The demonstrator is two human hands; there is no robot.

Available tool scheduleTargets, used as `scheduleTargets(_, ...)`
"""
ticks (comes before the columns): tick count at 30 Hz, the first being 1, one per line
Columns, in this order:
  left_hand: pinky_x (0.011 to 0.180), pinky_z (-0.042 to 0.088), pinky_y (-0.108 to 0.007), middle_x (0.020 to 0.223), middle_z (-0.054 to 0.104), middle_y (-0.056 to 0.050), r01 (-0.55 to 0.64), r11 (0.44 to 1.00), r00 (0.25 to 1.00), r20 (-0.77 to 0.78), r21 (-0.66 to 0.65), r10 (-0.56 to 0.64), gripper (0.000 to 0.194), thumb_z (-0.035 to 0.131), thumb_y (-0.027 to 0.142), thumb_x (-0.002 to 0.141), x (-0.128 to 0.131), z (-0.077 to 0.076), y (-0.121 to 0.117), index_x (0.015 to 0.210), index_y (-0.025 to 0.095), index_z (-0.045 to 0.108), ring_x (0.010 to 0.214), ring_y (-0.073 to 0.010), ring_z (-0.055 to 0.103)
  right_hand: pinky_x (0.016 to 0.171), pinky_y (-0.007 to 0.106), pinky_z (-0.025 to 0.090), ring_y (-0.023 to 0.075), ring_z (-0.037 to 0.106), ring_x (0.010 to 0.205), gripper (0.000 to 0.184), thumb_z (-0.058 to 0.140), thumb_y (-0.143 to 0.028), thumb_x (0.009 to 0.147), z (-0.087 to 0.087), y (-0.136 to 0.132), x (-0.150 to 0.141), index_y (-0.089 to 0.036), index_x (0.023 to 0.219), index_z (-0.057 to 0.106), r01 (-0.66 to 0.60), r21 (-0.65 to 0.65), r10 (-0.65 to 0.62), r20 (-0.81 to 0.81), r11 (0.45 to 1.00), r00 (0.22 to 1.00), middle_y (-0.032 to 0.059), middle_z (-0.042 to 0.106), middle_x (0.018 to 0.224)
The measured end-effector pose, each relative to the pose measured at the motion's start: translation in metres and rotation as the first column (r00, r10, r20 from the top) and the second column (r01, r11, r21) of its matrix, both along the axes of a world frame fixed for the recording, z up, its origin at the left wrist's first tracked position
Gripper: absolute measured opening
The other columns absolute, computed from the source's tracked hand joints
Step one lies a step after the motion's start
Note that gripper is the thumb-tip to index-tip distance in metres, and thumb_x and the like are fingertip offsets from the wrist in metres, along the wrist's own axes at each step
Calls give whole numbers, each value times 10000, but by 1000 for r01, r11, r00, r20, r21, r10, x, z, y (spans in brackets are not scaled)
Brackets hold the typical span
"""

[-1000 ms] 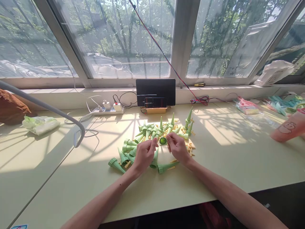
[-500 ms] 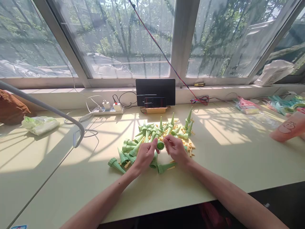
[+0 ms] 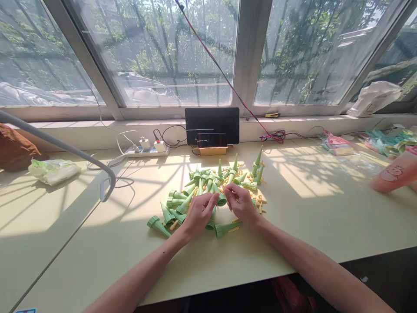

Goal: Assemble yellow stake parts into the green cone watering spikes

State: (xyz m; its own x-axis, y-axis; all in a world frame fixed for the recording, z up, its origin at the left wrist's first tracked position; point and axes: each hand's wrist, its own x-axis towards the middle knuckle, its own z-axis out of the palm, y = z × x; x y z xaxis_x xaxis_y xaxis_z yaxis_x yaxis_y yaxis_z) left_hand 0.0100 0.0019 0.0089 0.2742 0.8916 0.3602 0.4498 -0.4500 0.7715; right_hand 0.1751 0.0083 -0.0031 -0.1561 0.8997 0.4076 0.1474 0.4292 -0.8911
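Observation:
My left hand (image 3: 199,211) is closed with its thumb and fingers on a green plastic watering spike (image 3: 221,201), a ribbed cone whose wide end points toward my right hand. My right hand (image 3: 240,202) is pinched just right of that end; whatever sits between its fingertips is hidden. Around and behind both hands lies a pile of similar green spikes (image 3: 184,204), mixed with small yellow valve pieces (image 3: 260,201). Nearer to me, one spike (image 3: 223,229) lies on its side below my hands, and another (image 3: 158,226) rests at the left.
A dark tablet (image 3: 211,119) and a phone (image 3: 212,140) stand against the sill behind the pile. A power strip (image 3: 143,150) with cables lies left of them. A grey curved bar (image 3: 81,152) reaches in from the left. A pink cup (image 3: 391,176) lies at the right.
The held spike has turned, so its round opening faces me less, and it has shifted slightly right. My hands stay almost in place, the left thumb moving a little right.

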Motion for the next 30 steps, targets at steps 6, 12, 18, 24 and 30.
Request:
scheduleTargets(6,520,246,-242,574,370,30,15,996,997,-73,86,-9,442,444,394,957,0,2,-1,584,168,373,549,-101,342,412,227,325,97,391,429,306,478,-445,947,1,0,0,-206,757,496,10,-19,-11,-14,1000,1000,-60,395,504)
scheduleTargets(12,514,292,-229,640,473,20,20,995,996,-92,103,-10,350,503,388,939,-1,0,-2,673,161,504,560,-95,411,412,224,319,93,388,432,289,487,-420,947,1,1,1,-206,753,498,-6,-14,5,-31,1000,1000,-61,393,513)
scheduleTargets(18,493,335,-209,684,494,18,28,991,997,-71,133,-19,281,591,365,895,-1,-1,-1,714,158,532,547,-78,432,414,222,319,92,392,435,295,496,-420,945,1,1,1,-199,749,509,0,-17,-1,-31,1000,1000,-61,397,508)
scheduleTargets(24,480,384,-191,750,541,-2,39,984,999,-42,171,-32,233,601,350,888,0,1,0,754,159,608,551,-68,465,416,228,323,96,390,432,309,497,-443,940,1,0,0,-201,749,517,12,-27,-13,-17,1000,1000,-63,395,495)
scheduleTargets(30,484,423,-181,953,633,-36,32,976,999,-46,216,-23,177,592,311,895,-2,-4,3,1001,225,705,530,-42,480,437,237,341,100,398,438,289,496,-421,945,-2,1,0,-202,759,523,-5,-12,5,8,1000,1000,-60,412,499)
